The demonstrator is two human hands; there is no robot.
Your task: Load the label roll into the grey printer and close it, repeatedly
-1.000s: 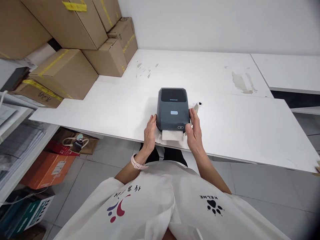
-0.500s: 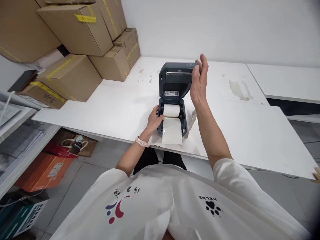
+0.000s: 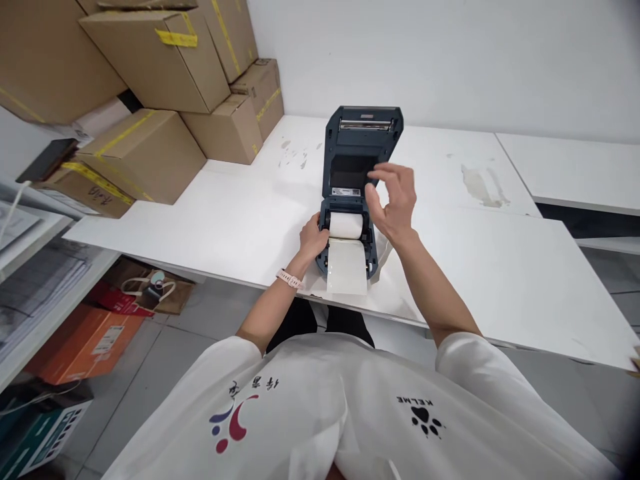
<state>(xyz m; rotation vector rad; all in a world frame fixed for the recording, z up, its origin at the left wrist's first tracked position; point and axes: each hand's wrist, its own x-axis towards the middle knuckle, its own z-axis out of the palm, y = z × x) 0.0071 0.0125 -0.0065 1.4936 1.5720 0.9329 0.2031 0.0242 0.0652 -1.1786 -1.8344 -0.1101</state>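
A dark label printer (image 3: 373, 248) stands near the table's front edge with its lid (image 3: 361, 140) tipped up and back. Inside lies a white label roll (image 3: 346, 225), and a strip of labels (image 3: 347, 267) runs from it over the front of the printer. My left hand (image 3: 313, 237) grips the printer's left side, thumb at the inner edge beside the roll. To the right of the raised lid hovers my right hand (image 3: 395, 199), its fingers bent and apart with nothing in them. Whether its fingertips touch the lid, I cannot tell.
Stacked cardboard boxes (image 3: 145, 153) with yellow tape occupy the left end of the white table (image 3: 240, 220). A white wall (image 3: 450, 60) rises behind. Below left are a shelf (image 3: 45, 287) and an orange box (image 3: 85, 340). A crumpled pale strip (image 3: 384, 259) lies right of the printer.
My right hand has let go of the lid's upper right corner and come down beside it. The lid now leans further back. My left hand stays on the printer's side.
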